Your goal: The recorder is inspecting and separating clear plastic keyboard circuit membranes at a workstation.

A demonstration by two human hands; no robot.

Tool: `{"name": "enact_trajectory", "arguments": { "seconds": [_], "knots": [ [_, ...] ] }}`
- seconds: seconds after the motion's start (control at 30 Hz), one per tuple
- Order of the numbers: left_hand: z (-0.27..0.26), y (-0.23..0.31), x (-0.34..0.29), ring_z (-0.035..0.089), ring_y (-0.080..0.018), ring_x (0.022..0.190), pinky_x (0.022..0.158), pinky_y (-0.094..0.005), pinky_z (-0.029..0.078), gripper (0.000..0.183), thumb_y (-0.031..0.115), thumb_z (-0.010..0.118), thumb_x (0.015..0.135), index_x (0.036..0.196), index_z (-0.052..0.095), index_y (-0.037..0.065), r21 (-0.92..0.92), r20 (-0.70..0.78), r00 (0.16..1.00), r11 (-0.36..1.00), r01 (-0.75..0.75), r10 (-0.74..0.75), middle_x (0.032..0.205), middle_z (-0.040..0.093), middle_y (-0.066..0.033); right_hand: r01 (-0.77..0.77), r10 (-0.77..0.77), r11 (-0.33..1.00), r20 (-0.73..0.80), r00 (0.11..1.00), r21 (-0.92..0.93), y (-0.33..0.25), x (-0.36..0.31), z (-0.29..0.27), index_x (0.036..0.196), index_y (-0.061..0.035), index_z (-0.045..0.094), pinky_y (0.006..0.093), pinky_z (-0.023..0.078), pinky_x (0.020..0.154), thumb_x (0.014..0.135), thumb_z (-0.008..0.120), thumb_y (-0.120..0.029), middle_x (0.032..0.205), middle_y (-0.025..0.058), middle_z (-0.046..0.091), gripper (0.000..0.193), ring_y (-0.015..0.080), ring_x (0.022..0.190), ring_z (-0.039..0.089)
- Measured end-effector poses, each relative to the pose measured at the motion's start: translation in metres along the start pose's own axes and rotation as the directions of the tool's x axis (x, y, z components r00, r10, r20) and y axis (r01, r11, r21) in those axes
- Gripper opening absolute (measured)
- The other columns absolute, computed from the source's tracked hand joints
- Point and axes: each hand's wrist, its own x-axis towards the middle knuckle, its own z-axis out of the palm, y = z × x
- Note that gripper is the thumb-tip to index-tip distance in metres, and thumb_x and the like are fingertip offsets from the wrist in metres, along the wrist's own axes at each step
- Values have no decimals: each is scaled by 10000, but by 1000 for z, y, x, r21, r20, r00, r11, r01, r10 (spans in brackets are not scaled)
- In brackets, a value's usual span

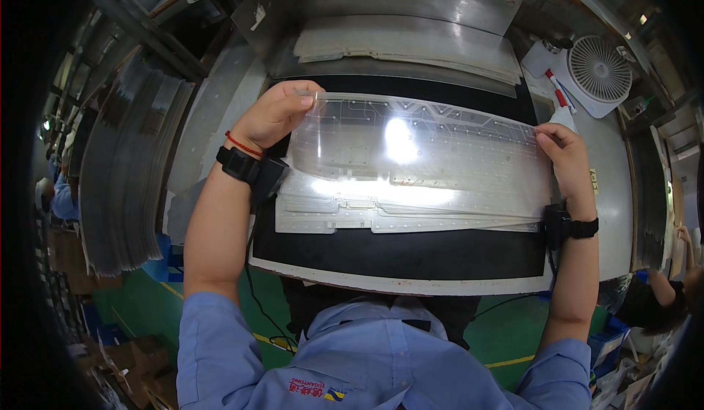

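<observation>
A clear plastic film with fine printed circuit lines (462,149) is stretched between my two hands, tilted and catching a bright glare. My left hand (282,111) pinches its upper left corner between thumb and fingers. At the upper right corner, my right hand (566,159) grips the edge the same way. Beneath the film lies a loose stack of similar clear circuit films (304,224), their notched near edges slightly fanned out. The stack rests on a black mat (403,257); the held film partly covers it.
Behind the mat, a pile of pale sheets (411,39) lies before a metal panel (477,6). A white fan (600,72) and a red marker (560,97) are at the far right. Tall stacks of sheets (132,168) stand left. Another person's arm (662,290) shows at right.
</observation>
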Motion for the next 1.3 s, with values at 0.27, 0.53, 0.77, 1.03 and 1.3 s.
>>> {"name": "enact_trajectory", "arguments": {
  "seconds": [0.27, 0.53, 0.77, 1.03, 1.3],
  "knots": [
    [13, 5, 0, 510, -105, 758, 720, -262, 417, 263, 328, 663, 859, 830, 595, 76, 100, -103, 994, 994, 39, -29, 793, 540, 5, -5, 5, 1000, 3, 1000, -5, -3, -1, 1, 1003, -3, 682, 206, 443, 773, 903, 632, -65, 893, -15, 647, 127, 66, 831, 563],
    [13, 5, -2, 494, -111, 745, 702, -256, 403, 284, 340, 683, 835, 798, 584, 76, 91, 3, 1000, 996, -4, 4, 779, 537, 4, 6, -6, 1000, 5, 1000, -26, -3, -1, 2, 1001, -2, 680, 207, 443, 775, 902, 630, -60, 893, -17, 643, 124, 66, 835, 563],
    [16, 9, -3, 483, -109, 743, 700, -256, 392, 302, 356, 690, 816, 767, 551, 92, 73, 48, 999, 997, 5, -8, 766, 526, 6, 3, -3, 1000, 14, 1000, -15, -4, -2, 3, 1000, -3, 677, 204, 445, 778, 903, 624, -47, 895, -15, 643, 119, 66, 839, 567],
    [15, 8, -3, 475, -104, 719, 686, -257, 390, 315, 369, 693, 812, 751, 530, 107, 58, 25, 999, 998, 20, -22, 748, 514, 16, -5, 5, 1000, 10, 1000, -13, -2, -2, 2, 1003, -6, 679, 203, 446, 780, 904, 621, -40, 895, -15, 645, 120, 64, 837, 566],
    [1, 2, -2, 578, -127, 861, 795, -271, 462, 299, 317, 654, 881, 960, 604, 33, 4, 74, 997, 1000, -8, 7, 897, 617, -23, 3, -3, 1000, 3, 1000, -6, -1, -1, 2, 998, -7, 679, 205, 445, 761, 906, 619, -45, 887, -16, 643, 116, 63, 822, 564]
  ]
}}
